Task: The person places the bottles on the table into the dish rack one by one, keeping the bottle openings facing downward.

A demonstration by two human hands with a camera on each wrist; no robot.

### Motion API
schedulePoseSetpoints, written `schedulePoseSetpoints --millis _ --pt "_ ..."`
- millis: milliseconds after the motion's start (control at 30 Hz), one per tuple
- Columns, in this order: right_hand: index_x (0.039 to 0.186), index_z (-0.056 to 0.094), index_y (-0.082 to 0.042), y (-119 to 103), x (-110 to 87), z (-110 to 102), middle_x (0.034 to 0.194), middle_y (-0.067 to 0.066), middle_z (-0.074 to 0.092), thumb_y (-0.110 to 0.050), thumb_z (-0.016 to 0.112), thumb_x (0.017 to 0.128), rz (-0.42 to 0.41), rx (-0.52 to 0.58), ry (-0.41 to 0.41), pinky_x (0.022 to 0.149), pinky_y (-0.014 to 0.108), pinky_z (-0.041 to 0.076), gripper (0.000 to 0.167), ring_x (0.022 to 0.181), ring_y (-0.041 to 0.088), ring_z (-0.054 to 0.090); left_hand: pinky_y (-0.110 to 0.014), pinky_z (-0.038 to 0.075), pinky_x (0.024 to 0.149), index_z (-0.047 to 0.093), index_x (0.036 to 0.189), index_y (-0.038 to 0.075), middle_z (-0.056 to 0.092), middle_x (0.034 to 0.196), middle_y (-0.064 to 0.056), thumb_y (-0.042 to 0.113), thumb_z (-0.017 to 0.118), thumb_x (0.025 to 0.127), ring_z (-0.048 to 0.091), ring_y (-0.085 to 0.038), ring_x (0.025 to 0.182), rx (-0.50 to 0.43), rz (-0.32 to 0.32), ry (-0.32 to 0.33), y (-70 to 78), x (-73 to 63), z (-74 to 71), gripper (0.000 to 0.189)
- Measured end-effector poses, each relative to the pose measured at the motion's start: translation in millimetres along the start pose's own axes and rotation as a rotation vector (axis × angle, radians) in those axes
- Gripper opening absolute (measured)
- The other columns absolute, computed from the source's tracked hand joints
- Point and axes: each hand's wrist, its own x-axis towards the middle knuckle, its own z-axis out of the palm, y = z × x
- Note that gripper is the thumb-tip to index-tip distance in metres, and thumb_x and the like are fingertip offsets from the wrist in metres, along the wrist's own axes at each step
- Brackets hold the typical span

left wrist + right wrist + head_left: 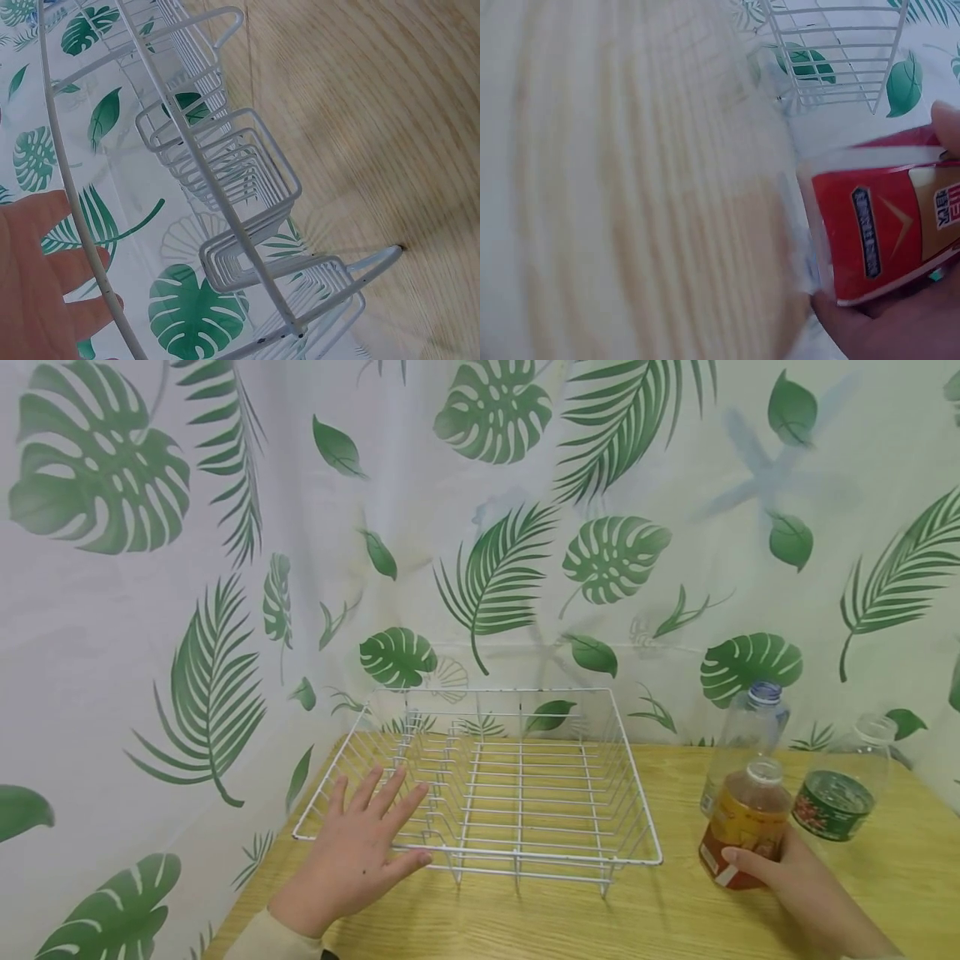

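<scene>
My right hand (798, 877) grips a capless plastic bottle (752, 822) with a red and orange label, upright at the right side of the table. The thumb lies across the front of its label. In the right wrist view the red lower part of the bottle (881, 232) fills the right side, with fingers around it. A white wire dish rack (517, 858) stands mid-table. Over its front left corner, my left hand (360, 852) is spread with straight fingers and holds nothing. The left wrist view shows those fingers (82, 319) behind the rack's rim wire (79, 214).
Behind the gripped bottle stands a clear bottle (750, 727) with a blue-tinted neck. Farther right is a clear bottle with a green label (834, 806). A leaf-printed sheet (495, 485) hangs behind and left of the wooden table (480, 922).
</scene>
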Motion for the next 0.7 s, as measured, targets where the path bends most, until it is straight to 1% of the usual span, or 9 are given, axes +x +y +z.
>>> schedulePoseSetpoints --millis 167,267,300,433,500,567,633,700 --pt "0.153 0.01 0.009 -11 -4.0 -3 0.148 0.036 0.036 -0.037 0.059 0.103 -0.01 -0.023 -0.02 0.083 0.026 0.051 0.083 0.123 0.034 0.054 -0.07 0.008 0.115 0.034 0.16 0.024 0.027 0.164 -0.012 0.077 0.033 0.095 0.018 -0.039 0.151 -0.02 0.005 0.005 -0.7 -1.0 -0.8 0.084" --pt "0.154 0.007 0.009 -18 -6.2 -6 0.15 0.037 0.033 -0.038 0.06 0.103 -0.009 -0.033 -0.017 0.088 0.035 0.052 0.087 0.127 0.044 0.049 -0.069 0.009 0.115 0.035 0.16 0.024 0.028 0.164 -0.012 0.077 0.034 0.095 0.018 -0.038 0.151 -0.026 0.009 0.017 -0.8 -1.1 -1.0 0.084" --pt "0.154 0.007 0.009 -20 -6.7 -7 0.15 0.038 0.032 -0.038 0.06 0.102 -0.016 -0.038 -0.012 0.09 0.04 0.051 0.087 0.128 0.047 0.047 -0.069 0.009 0.115 0.035 0.16 0.024 0.028 0.164 -0.012 0.075 0.037 0.095 0.019 -0.038 0.151 -0.031 0.01 0.023 -0.8 -1.0 -0.9 0.083" --pt "0.153 0.011 0.009 -30 -9.9 -10 0.147 0.038 0.036 -0.039 0.063 0.101 -0.058 -0.093 0.03 0.091 0.051 0.051 0.087 0.127 0.051 0.046 -0.068 0.008 0.116 0.035 0.16 0.023 0.031 0.163 -0.012 0.07 0.048 0.095 0.021 -0.038 0.15 -0.05 0.019 0.039 0.1 0.6 -0.9 0.081" --pt "0.152 0.014 0.009 -37 -12.6 -10 0.145 0.038 0.037 -0.042 0.063 0.1 -0.069 -0.131 0.047 0.091 0.057 0.05 0.088 0.126 0.053 0.046 -0.067 0.008 0.117 0.034 0.16 0.023 0.031 0.163 -0.012 0.069 0.051 0.095 0.022 -0.037 0.15 -0.059 0.023 0.048 0.9 1.7 -0.9 0.081" --pt "0.152 0.017 0.008 -44 -15.6 -10 0.144 0.037 0.039 -0.046 0.064 0.098 -0.076 -0.176 0.063 0.089 0.059 0.051 0.089 0.124 0.053 0.048 -0.067 0.008 0.117 0.033 0.16 0.023 0.031 0.163 -0.011 0.069 0.051 0.094 0.024 -0.037 0.15 -0.067 0.028 0.06 1.8 3.0 -0.6 0.082" --pt "0.153 0.02 0.006 -50 -18.9 -10 0.144 0.036 0.041 -0.049 0.064 0.097 -0.087 -0.218 0.073 0.087 0.062 0.051 0.09 0.122 0.053 0.049 -0.067 0.01 0.117 0.033 0.16 0.023 0.032 0.162 -0.01 0.07 0.049 0.095 0.025 -0.037 0.149 -0.07 0.033 0.079 3.0 4.1 -0.4 0.082" --pt "0.156 0.019 0.003 -57 -22.2 -9 0.142 0.036 0.043 -0.051 0.064 0.097 -0.101 -0.262 0.078 0.082 0.059 0.054 0.092 0.118 0.052 0.054 -0.067 0.01 0.117 0.034 0.16 0.024 0.032 0.163 -0.009 0.071 0.048 0.095 0.026 -0.036 0.149 -0.083 0.038 0.093 4.7 5.6 -0.6 0.082"
